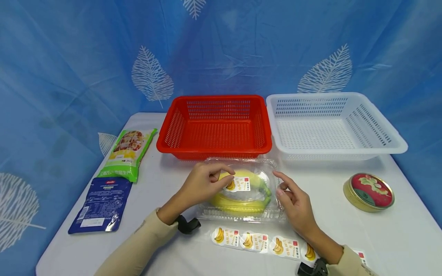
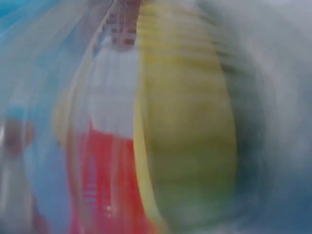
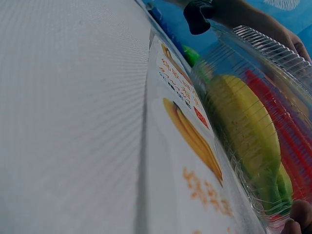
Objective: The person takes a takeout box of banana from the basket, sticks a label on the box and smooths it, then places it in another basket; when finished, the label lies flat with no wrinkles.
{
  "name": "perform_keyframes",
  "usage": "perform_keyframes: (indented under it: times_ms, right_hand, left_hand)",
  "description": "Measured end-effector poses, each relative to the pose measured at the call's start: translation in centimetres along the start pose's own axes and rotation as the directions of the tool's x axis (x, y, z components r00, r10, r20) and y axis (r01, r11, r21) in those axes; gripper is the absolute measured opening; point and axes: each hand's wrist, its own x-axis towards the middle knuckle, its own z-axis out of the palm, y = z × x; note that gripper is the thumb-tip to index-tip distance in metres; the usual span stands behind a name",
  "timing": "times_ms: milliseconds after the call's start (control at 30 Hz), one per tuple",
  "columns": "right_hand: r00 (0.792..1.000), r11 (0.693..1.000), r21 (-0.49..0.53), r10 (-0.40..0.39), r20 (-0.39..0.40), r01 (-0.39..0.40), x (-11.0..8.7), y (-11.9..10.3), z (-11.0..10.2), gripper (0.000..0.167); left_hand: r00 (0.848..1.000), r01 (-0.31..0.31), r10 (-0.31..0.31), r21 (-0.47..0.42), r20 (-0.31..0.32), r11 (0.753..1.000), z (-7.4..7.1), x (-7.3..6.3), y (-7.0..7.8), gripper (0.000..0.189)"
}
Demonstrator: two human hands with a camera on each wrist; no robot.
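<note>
A clear plastic clamshell box (image 1: 241,214) with yellow-green bananas (image 3: 248,129) inside sits in front of the red basket. On its lid lies a white banana label (image 1: 243,184). My left hand (image 1: 200,184) is over the lid's left part, thumb and index finger bent with a small gap between their tips, beside the label. At the box's right edge is my right hand (image 1: 297,205), fingers loosely bent and thumb apart from the index finger; whether they touch the rim is unclear. The left wrist view is blurred.
A strip of banana labels (image 1: 254,241) lies in front of the box. Behind stand a red basket (image 1: 214,153) and a white basket (image 1: 340,151). To the left are a green food bag (image 1: 127,151) and a blue pouch (image 1: 101,205); a round tin (image 1: 368,191) is at right.
</note>
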Motion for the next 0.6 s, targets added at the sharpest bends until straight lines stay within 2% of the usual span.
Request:
perform_keyframes:
  times_ms: [167,400,500,600]
  right_hand:
    - [1.0,1.0,-0.011,0.004,0.003,-0.004,0.0,0.1,0.0,0.049]
    - [1.0,1.0,-0.007,0.002,0.009,-0.002,0.1,0.1,-0.1,0.049]
    - [1.0,1.0,-0.01,0.003,0.01,-0.003,0.1,0.0,-0.1,0.05]
    - [1.0,1.0,-0.011,0.001,0.012,-0.001,0.1,-0.1,-0.2,0.05]
  left_hand:
    - [0.998,0.007,-0.006,0.016,-0.07,1.0,-1.2,-0.9,-0.5,0.008]
    - [0.986,0.038,-0.032,0.035,-0.165,0.999,-2.4,-3.3,-2.6,0.018]
    - [0.981,0.065,-0.056,0.043,-0.187,0.997,-2.9,-4.3,-3.2,0.025]
    - [0.979,0.109,-0.098,0.049,-0.179,0.993,-3.3,-5.0,-3.6,0.033]
